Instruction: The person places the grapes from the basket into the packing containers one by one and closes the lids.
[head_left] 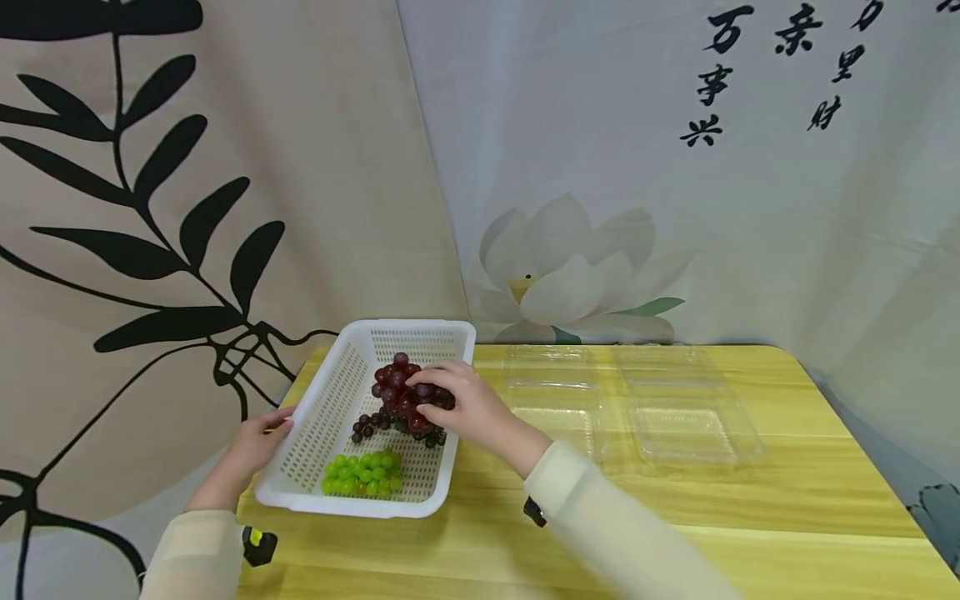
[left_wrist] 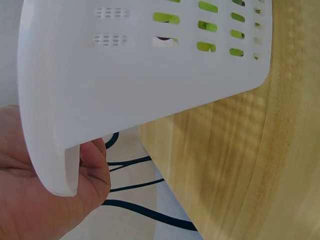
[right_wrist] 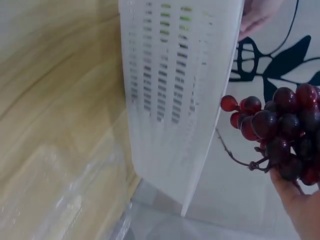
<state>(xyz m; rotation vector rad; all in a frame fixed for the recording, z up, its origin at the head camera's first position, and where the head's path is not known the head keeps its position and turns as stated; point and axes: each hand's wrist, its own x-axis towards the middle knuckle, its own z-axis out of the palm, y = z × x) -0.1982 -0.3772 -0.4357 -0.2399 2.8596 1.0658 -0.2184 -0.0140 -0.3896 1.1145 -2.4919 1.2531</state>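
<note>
Step, as judged: lifting red grapes (head_left: 393,385), now above the rim of the white basket (head_left: 352,507) by the desk's (head_left: 825,500) left edge. Right hand (head_left: 468,408) curled round the bunch; left hand (head_left: 255,446) grips the basket's left rim. Next move likely calls for a gentle hold, clear of that rim.

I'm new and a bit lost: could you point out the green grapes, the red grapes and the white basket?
Green grapes (head_left: 363,475): head view, middle of the bunch.
Red grapes (right_wrist: 288,126): right wrist view, middle of the bunch.
White basket (head_left: 356,507): head view, near rim.
</note>
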